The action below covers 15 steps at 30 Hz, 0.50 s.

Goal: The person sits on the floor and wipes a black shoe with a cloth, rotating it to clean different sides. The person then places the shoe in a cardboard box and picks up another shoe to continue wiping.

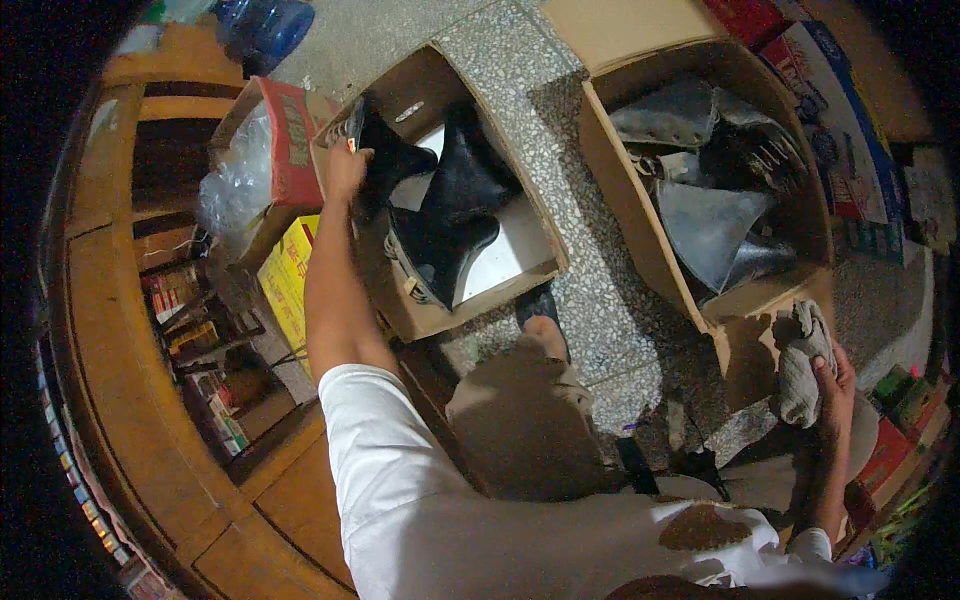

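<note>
My left hand reaches to the left wall of an open cardboard box. Its fingers are closed on the rear of a black bicycle saddle in that box; its fingertips are partly hidden. Two more saddles lie there: a wide black saddle and a lower black saddle with springs at its back. Off to the right, my right hand grips a crumpled grey cloth, beside the near end of a second box.
Several dusty grey saddles fill the second cardboard box at the right. A red carton with clear plastic, a yellow carton and wooden shelving stand left. A blue water bottle lies far left. Speckled floor shows between the boxes.
</note>
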Tool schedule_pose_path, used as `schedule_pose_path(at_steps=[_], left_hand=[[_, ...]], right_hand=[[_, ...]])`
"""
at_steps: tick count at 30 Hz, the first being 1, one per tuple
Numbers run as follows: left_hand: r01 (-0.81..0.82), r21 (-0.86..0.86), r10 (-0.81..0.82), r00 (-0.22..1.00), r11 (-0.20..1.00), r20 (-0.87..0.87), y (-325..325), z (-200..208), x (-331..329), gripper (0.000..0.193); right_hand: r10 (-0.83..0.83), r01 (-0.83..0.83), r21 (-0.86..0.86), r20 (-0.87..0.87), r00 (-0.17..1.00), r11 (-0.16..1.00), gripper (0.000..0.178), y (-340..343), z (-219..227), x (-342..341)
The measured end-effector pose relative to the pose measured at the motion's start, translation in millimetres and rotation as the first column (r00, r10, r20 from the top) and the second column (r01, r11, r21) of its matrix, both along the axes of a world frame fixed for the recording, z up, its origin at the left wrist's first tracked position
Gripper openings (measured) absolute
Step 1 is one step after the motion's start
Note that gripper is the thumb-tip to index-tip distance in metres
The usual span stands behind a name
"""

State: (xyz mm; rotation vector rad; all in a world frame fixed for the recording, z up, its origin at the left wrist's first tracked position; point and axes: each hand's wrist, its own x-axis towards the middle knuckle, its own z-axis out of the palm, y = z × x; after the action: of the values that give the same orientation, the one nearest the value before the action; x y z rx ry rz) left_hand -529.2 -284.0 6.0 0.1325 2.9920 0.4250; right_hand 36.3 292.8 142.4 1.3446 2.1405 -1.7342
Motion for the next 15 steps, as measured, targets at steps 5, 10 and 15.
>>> schedule_pose_path(at_steps=[5,10,15], left_hand=[[0.138,-0.070,-0.137,0.990,0.988,0.013,0.1,-11.8,-23.9,0.046],[0.204,-0.127,-0.184,0.971,0.971,0.153,-13.7,-45.2,-32.4,0.052],[0.038,-0.116,-0.019,0.988,0.993,0.154,-11.0,-40.5,-31.0,0.053]], right_hand=[[0.084,-0.084,0.050,0.015,0.996,0.995,0.052,-2.1,2.8,-5.3],[0.019,-0.021,-0.063,-0.028,0.999,0.998,0.052,-14.6,9.7,-21.0],[-0.055,0.055,-0.038,0.007,0.998,0.998,0.048,-9.6,7.1,-12.8]])
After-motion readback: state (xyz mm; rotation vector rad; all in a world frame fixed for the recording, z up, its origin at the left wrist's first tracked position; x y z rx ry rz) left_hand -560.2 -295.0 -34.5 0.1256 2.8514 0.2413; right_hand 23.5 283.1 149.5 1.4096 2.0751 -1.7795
